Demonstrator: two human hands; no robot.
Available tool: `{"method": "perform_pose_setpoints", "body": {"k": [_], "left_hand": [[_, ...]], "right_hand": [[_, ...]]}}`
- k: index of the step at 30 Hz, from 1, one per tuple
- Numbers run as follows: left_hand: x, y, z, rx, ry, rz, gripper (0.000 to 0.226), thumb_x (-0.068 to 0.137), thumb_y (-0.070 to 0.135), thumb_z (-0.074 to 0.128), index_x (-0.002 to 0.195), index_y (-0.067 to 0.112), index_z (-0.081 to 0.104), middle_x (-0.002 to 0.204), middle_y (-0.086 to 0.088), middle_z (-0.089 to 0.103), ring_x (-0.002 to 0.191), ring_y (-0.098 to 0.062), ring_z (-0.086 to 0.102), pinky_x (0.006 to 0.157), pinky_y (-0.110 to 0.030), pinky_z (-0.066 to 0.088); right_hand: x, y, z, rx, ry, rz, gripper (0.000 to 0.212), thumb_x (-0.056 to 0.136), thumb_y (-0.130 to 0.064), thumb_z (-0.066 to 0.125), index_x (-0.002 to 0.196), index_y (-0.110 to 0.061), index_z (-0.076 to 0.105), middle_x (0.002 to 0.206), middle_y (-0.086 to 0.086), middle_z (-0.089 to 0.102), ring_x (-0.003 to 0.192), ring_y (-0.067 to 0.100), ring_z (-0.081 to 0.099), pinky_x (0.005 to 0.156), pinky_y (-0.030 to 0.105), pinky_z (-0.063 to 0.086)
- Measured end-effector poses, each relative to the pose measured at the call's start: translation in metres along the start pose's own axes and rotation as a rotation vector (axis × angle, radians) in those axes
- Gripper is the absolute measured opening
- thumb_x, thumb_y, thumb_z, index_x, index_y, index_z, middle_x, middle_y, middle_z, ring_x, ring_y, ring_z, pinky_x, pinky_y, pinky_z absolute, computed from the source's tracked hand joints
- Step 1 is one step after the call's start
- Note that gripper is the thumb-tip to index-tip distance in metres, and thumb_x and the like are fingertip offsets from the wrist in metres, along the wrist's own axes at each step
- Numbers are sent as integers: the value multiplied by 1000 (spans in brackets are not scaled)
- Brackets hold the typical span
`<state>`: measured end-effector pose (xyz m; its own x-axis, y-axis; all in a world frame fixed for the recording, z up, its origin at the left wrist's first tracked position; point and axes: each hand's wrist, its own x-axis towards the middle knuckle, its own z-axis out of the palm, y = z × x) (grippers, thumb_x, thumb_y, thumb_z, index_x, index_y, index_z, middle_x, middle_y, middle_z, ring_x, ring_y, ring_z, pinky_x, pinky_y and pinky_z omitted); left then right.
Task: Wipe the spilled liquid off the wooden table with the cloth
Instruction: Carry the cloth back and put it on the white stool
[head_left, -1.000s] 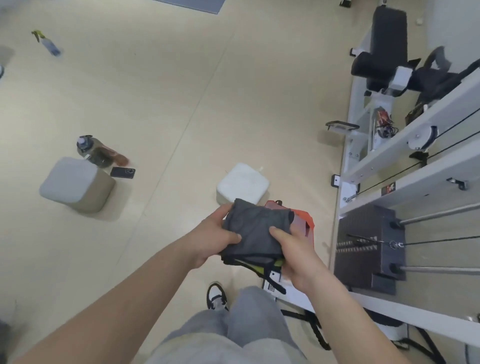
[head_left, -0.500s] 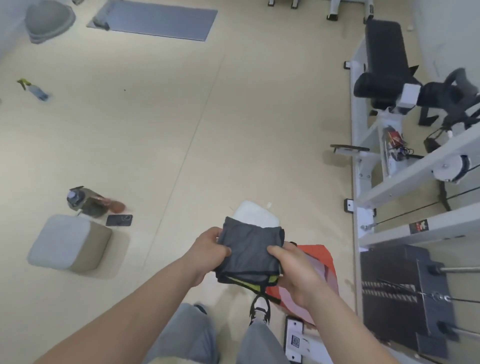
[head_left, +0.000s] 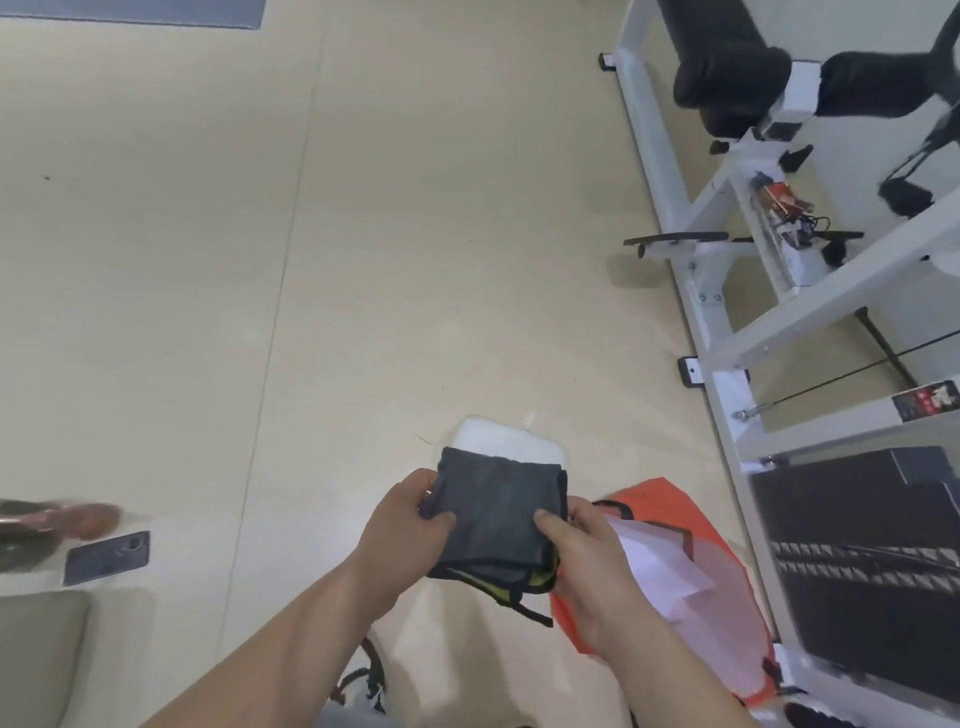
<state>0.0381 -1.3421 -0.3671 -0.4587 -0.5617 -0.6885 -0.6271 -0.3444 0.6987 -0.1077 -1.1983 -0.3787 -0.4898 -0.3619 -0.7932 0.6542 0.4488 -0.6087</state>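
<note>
A folded dark grey cloth (head_left: 496, 512) with a yellow-green trim and a black strap at its lower edge is held in front of me, above the floor. My left hand (head_left: 402, 519) grips its left side and my right hand (head_left: 582, 551) grips its right side, thumbs on top. No wooden table or spilled liquid is in view.
A white cushion block (head_left: 506, 441) sits on the beige floor just beyond the cloth. An orange bag with white paper (head_left: 670, 566) lies at the right. White gym equipment with a black weight stack (head_left: 852, 566) fills the right side. A phone (head_left: 106, 557) and a grey cushion (head_left: 36, 654) lie left.
The view has moved forward across the floor; the white cushion and orange bag have slid lower and nearer. Both hands keep hold of the folded cloth.
</note>
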Motion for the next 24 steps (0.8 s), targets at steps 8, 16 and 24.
{"method": "perform_pose_setpoints", "body": {"k": [8, 16, 24], "left_hand": [[170, -100, 64, 109, -57, 69, 22, 91, 9, 61, 92, 30, 67, 84, 6, 64, 72, -14, 61, 69, -34, 53], [284, -147, 77, 356, -21, 182, 30, 92, 19, 66, 120, 28, 64, 96, 2, 65, 87, -18, 67, 85, -40, 58], [288, -141, 74, 662, -14, 372, 26, 94, 30, 63, 120, 32, 60, 114, 13, 63, 95, -8, 65, 88, -33, 53]], "right_hand": [[187, 97, -27, -18, 104, -103, 11, 93, -13, 66, 103, -14, 70, 104, 11, 76, 100, 34, 73, 88, 63, 57], [308, 145, -43, -348, 146, -296, 22, 81, -29, 68, 95, -12, 67, 104, 21, 69, 90, 31, 70, 85, 43, 57], [278, 107, -33, -1081, 278, -499, 41, 96, -50, 53, 131, -29, 59, 114, -9, 56, 111, 15, 55, 89, 37, 52]]}}
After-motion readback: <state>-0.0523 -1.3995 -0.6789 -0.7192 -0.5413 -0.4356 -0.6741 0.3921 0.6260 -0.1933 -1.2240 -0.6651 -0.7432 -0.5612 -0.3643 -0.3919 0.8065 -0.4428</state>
